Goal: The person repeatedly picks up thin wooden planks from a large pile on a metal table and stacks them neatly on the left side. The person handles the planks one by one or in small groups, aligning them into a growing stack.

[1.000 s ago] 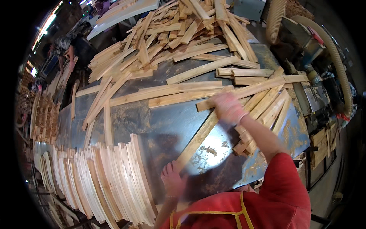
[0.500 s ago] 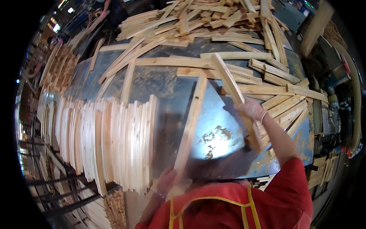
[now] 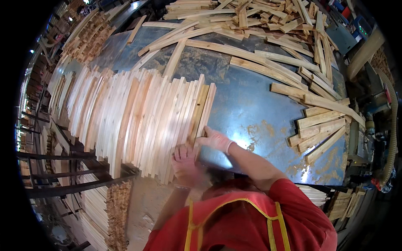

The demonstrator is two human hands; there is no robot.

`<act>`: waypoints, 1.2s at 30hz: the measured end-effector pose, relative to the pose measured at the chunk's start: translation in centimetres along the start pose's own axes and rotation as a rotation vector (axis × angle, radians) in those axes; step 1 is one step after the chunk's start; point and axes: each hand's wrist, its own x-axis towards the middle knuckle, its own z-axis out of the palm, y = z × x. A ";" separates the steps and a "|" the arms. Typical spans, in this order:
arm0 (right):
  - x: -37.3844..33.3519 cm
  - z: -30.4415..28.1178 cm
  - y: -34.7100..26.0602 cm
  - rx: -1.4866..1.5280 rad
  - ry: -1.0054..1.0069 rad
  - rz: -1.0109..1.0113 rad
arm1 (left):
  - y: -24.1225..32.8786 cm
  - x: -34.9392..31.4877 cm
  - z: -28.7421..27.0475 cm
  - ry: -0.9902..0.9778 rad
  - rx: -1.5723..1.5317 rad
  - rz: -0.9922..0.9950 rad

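A long row of pale wooden slats [image 3: 138, 113] lies side by side on the left part of the metal table. At its right end are a darker slat with a knot [image 3: 197, 109] and a lighter slat [image 3: 208, 102]. My right hand [image 3: 215, 140], in a thin pale glove, is closed at the near end of that lighter slat. Beside it, my left hand [image 3: 185, 164] lies with its fingers stretched over the near ends of the neighbouring slats. Its palm side is hidden and its wrist is blurred.
A heap of loose slats [image 3: 272, 19] covers the table's far side. More slats [image 3: 322, 129] lie across each other at the right, by sawdust on the metal tabletop [image 3: 259, 113]. Stacked wood [image 3: 119, 209] stands below the near left edge, beside dark metal bars [image 3: 63, 190]. A ribbed hose [image 3: 366, 54] hangs far right.
Both hands have come together at the right end of the row. The two slats they held apart now lie against it. My view has shifted, so the table appears moved.
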 end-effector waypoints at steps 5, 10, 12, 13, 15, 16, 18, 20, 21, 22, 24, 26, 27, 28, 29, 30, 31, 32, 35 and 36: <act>-3.5 -13.9 7.3 -0.250 0.188 0.050 | -2.6 0.7 3.6 0.041 0.035 0.072; -10.6 -30.4 16.1 -0.984 0.549 0.366 | -1.2 0.1 4.3 0.042 0.154 -0.043; -13.0 -33.7 18.8 -1.029 0.520 0.410 | -0.8 0.5 5.3 0.083 0.148 -0.051; -13.7 -34.6 20.3 -1.014 0.516 0.395 | -1.0 0.2 5.6 0.103 0.159 -0.073; -13.1 -35.2 25.0 -1.115 0.565 0.356 | -2.5 -0.5 11.1 0.272 0.295 0.057; -11.9 -34.6 24.8 -1.113 0.475 0.355 | -2.3 -0.6 11.5 0.226 0.225 0.047; -11.3 -34.1 20.4 -1.137 0.288 0.350 | 0.2 -0.2 8.9 0.018 -0.056 -0.095; -10.3 -32.6 14.7 -0.816 0.214 0.290 | 2.9 1.6 6.2 -0.145 -0.365 -0.226; -9.7 -31.1 12.4 -0.656 0.174 0.269 | 3.4 2.1 5.8 -0.156 -0.457 -0.245; -9.0 -29.3 10.9 -0.399 0.225 0.301 | 4.0 2.6 5.4 -0.166 -0.552 -0.258; -6.3 -24.3 13.7 0.117 0.246 0.266 | 6.5 4.0 4.5 -0.120 -0.530 -0.226; -5.0 -18.5 10.3 0.001 0.164 0.290 | 8.6 3.4 5.1 -0.145 -0.507 -0.167; -4.6 -15.6 8.9 0.012 0.093 0.284 | 9.5 3.2 5.4 -0.191 -0.496 -0.092; -4.1 -12.5 9.4 -0.108 0.201 0.126 | 9.5 2.9 5.3 -0.241 -0.479 -0.009; -4.3 -10.9 6.1 -0.149 0.142 0.242 | 8.7 2.4 4.8 -0.310 -0.453 0.052; -4.9 -10.0 3.2 -0.195 0.088 0.361 | 7.9 2.2 3.7 -0.377 -0.430 0.120; -4.6 -9.2 3.6 -0.177 0.117 0.352 | 7.1 2.0 3.0 -0.440 -0.403 0.198; -3.9 -8.6 4.6 -0.157 0.151 0.341 | 5.5 1.3 3.0 -0.343 -0.214 0.235; -3.4 -7.4 5.0 -0.104 0.146 0.316 | -3.3 -3.3 9.1 0.073 0.165 0.361; -3.2 -7.4 4.9 -0.090 0.140 0.314 | -3.8 -3.6 9.2 0.045 0.103 0.374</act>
